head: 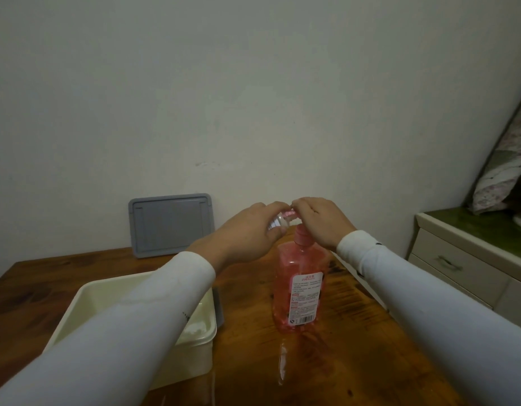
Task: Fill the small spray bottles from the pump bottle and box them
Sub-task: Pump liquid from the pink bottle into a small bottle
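Note:
A tall pink pump bottle [300, 291] with a white label stands upright on the wooden table [341, 361]. My right hand [319, 221] lies over its pump head, which is hidden beneath the hand. My left hand [247, 232] grips a small clear spray bottle [278, 221], tilted with its mouth toward the pump's nozzle; pink shows at its open end. The two hands touch at the fingertips above the pump. A cream plastic box [194, 344] sits at the left, partly hidden by my left sleeve.
A grey lid [171, 225] leans against the wall behind the table. A pale drawer cabinet [458, 259] with a green top stands at the right, with patterned fabric [505, 171] above it. The table's right edge runs close by the pump bottle.

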{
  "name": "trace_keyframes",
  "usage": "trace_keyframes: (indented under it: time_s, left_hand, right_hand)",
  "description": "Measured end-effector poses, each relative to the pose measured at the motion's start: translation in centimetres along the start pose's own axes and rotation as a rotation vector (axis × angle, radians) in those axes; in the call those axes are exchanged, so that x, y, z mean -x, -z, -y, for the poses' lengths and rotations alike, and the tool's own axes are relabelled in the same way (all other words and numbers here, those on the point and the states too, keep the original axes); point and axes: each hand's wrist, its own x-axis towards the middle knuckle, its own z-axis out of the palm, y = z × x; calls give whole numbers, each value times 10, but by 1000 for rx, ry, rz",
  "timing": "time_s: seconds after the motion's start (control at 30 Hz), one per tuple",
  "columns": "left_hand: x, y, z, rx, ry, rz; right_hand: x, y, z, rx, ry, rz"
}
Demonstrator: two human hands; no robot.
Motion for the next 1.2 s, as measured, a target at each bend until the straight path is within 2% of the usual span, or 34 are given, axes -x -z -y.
trace_keyframes:
  time_s: [0.27,0.47,0.7,0.97,1.2]
  left_hand:
    - [1,-4,4,-10,10,43]
    - [-1,5,1,4,-8,4]
    - [4,-6,3,-17,7,40]
    - [0,5,-2,-19,-19,13]
    - [4,-8,4,-3,9,47]
  right_hand:
    - [4,-5,-4,-13,-15,31]
    - [-2,3,1,-46,-20,-19]
    - [6,-11,-8,5,4,34]
    - [-2,1,-2,-26,1,-6]
    - [3,-11,-8,40,7,56]
